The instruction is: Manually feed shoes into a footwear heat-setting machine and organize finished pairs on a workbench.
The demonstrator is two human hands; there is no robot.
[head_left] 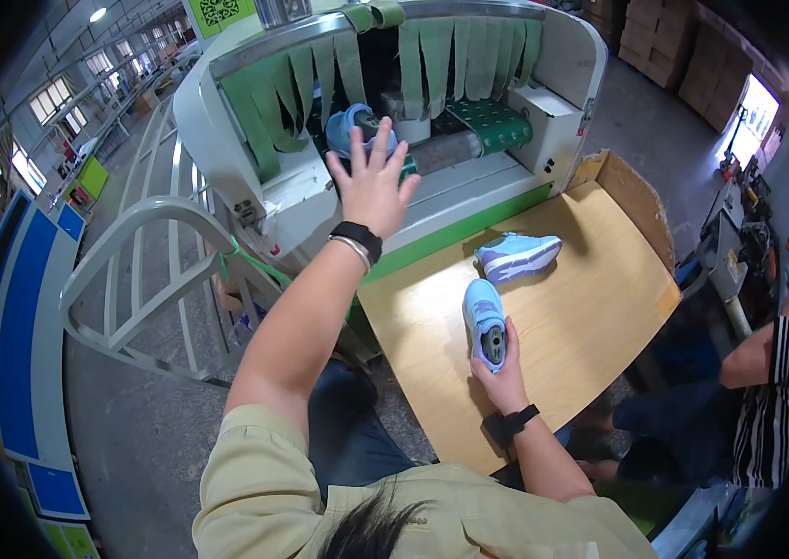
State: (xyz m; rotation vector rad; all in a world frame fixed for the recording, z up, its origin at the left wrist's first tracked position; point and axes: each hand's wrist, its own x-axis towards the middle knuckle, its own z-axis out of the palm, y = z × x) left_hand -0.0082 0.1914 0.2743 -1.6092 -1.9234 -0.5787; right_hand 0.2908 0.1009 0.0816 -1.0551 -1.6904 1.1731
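Observation:
My left hand (372, 177) is stretched out with fingers spread, just in front of a light blue shoe (350, 124) that sits at the mouth of the conveyor machine (544, 112) under green strip curtains (320, 74). My right hand (497, 373) grips the heel end of another light blue shoe (485, 317), which stands on the wooden table (581, 317). A third shoe (517, 254), blue with purple, lies on its side further back on the table, apart from both hands.
A cardboard wall (632, 191) edges the table's far right side. Another person in a striped shirt (772, 401) sits at the right. A curved metal rail frame (134, 279) stands at the left, and stacked cardboard boxes (683, 47) are far back.

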